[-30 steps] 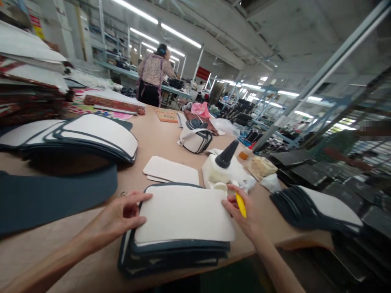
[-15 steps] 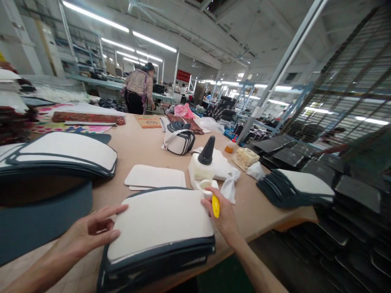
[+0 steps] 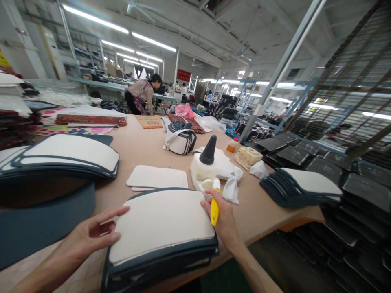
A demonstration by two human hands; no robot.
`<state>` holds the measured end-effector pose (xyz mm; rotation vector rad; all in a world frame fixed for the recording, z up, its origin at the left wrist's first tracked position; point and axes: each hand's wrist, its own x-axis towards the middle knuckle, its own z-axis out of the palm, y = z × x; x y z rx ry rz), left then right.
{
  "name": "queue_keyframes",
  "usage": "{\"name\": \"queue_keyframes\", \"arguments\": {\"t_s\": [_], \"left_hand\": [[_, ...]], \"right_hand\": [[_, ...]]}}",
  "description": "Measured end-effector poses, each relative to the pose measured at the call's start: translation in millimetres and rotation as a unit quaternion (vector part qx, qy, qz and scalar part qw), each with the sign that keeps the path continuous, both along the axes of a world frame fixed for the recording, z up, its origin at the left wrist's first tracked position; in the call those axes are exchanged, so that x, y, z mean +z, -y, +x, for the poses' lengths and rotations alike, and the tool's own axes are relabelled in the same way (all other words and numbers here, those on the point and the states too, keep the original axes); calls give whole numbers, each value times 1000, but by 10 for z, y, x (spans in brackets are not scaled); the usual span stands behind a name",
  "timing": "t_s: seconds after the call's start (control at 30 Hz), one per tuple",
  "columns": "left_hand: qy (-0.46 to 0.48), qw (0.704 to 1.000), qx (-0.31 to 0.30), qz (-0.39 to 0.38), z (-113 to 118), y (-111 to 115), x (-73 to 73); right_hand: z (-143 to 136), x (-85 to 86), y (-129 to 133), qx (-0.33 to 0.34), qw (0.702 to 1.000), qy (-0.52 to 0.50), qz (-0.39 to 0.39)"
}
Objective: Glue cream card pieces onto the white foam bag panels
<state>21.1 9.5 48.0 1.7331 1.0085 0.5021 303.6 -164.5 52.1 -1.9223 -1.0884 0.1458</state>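
Note:
A stack of white-topped, dark-edged panels (image 3: 165, 224) lies in front of me at the table's near edge. My left hand (image 3: 97, 232) rests at the stack's left edge, thumb and fingers apart, touching the top panel. My right hand (image 3: 221, 211) is at the stack's upper right corner, its fingers closed around a yellow-handled brush (image 3: 215, 205) with a pale tip pointing up. Just beyond that hand stands a white plastic container (image 3: 198, 171) with a black cone (image 3: 208, 150) on it. Two flat white pieces (image 3: 157, 177) lie behind the stack.
More panel stacks lie at left (image 3: 67, 152) and right (image 3: 311, 181). Farther back are a tied bundle (image 3: 180, 138), a glue-coloured bottle (image 3: 232, 145) and a yellowish block (image 3: 248, 156). A person (image 3: 140, 95) bends beyond the table. Dark panels fill racks at right.
The brush in my right hand has tipped more upright, its pale tip now showing above the fingers. The person in the background has bent lower. My left hand stays at the stack's edge.

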Motion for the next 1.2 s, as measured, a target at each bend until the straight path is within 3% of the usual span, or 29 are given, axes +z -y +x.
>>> {"name": "queue_keyframes", "arguments": {"t_s": [0.2,0.43,0.67,0.8,0.9,0.97,1.03,1.1,1.2], "left_hand": [[58,996,-59,-33,-27,29,-99],[84,992,-57,-68,2,80,-29],[67,993,-89,-30,11,99,-76],[-35,986,-93,134,-39,86,51],[-20,951,-77,298,69,125,239],[22,922,-120,368,253,217,362],[38,886,-211,411,487,343,417],[36,846,-283,450,710,454,354],[58,802,-296,516,922,512,59]], "right_hand": [[12,-28,28,-3,999,24,-21],[53,-73,42,-25,995,77,-58],[37,-94,46,-17,992,108,-56],[73,-81,101,-49,971,228,-54],[86,-66,90,-42,948,315,12],[46,-78,19,5,935,347,75],[-39,-121,-82,82,919,365,122],[-146,-193,-170,128,918,353,129],[-257,-320,-211,134,946,275,105]]}}
